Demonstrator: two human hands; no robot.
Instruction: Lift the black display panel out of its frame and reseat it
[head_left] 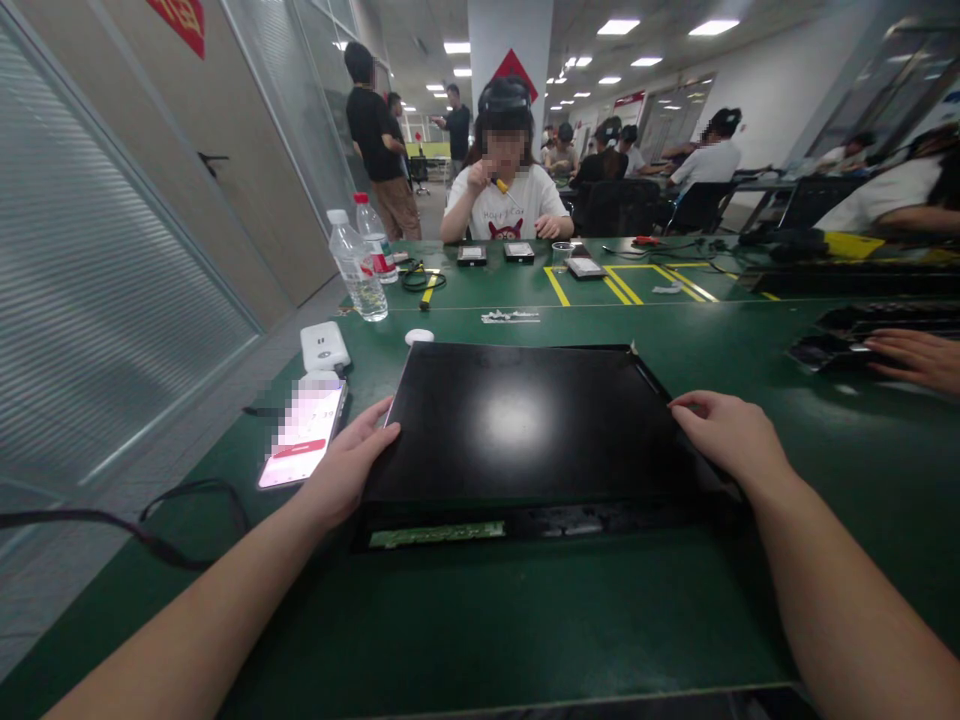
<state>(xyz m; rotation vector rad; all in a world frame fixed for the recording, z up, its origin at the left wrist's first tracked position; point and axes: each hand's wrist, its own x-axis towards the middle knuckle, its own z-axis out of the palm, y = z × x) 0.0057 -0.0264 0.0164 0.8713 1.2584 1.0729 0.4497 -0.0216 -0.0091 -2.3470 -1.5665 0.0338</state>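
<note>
A glossy black screen panel (pixel 517 440) lies in front of me, reflecting a bright spot of light. It rests slightly askew over a black frame (pixel 652 375), whose rim shows at the back right and along the front. A green circuit board strip (pixel 439 534) is visible at the front left of that frame. My left hand (pixel 352 455) grips the panel's left edge, thumb on top and fingers along the side. At the right side, my right hand (pixel 724 430) pinches the edge with thumb and fingers. Its fingertips partly hide what lies beneath them.
On the green table (pixel 510 620) left of the panel are a lit phone (pixel 304 435), a white power bank (pixel 325 347) and a white earbud case (pixel 419 337). Bottles (pixel 358 265) stand behind. Across sits a person (pixel 510 190) with several drives. A co-worker's hand (pixel 919 355) is at right.
</note>
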